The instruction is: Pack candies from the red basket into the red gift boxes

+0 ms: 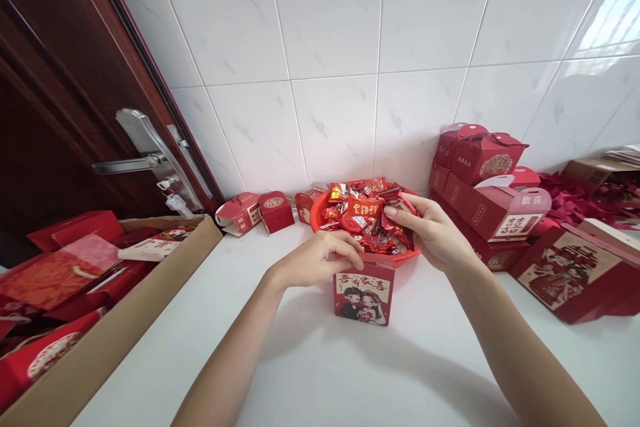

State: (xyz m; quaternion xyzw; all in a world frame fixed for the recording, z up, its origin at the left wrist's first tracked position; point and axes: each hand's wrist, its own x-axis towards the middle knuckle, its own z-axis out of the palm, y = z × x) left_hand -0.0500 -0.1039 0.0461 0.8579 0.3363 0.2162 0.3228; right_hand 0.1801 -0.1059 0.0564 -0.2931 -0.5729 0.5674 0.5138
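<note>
A small red gift box [364,300] with a cartoon bride and groom on its front stands upright on the white table. Bent over its upper left edge, the fingers of my left hand [317,257] grip the box's rim. Just behind it is a red plastic basin [316,213] heaped with red-wrapped candy packets [364,212]. My right hand [430,227] is over the basin's right side, thumb and fingers closed on a red candy packet [397,225]. The inside of the gift box is hidden from this angle.
Stacked red gift boxes [500,207] stand at the right by the tiled wall, with a larger red box [565,273] nearer. Several small boxes [277,211] lie left of the basin. A cardboard carton [150,287] of red boxes sits at left, below a door handle [130,163].
</note>
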